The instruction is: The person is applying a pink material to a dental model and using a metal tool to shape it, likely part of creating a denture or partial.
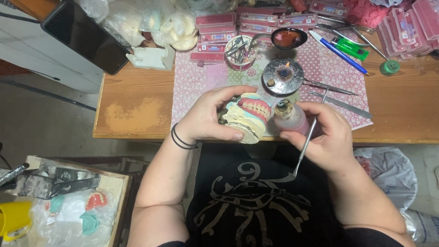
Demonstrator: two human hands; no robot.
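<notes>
— Nearest the camera? 
— The right hand [330,132], clenched on a thin metal instrument [305,147]; its long axis runs steeply, forked end down toward the black shirt [256,201], tip up by the burner [283,76]; the same hand grasps a small pink bottle [290,118].
— And the left hand [208,116]?
— Wrapped round the dental model [247,116] from the left, teeth facing right toward the bottle; it sits over the wooden table [132,110] edge.
— Containers?
— A cup [241,52] of metal tools; a spoon [287,38] holding red wax; pink boxes [215,20] stacked behind.
</notes>
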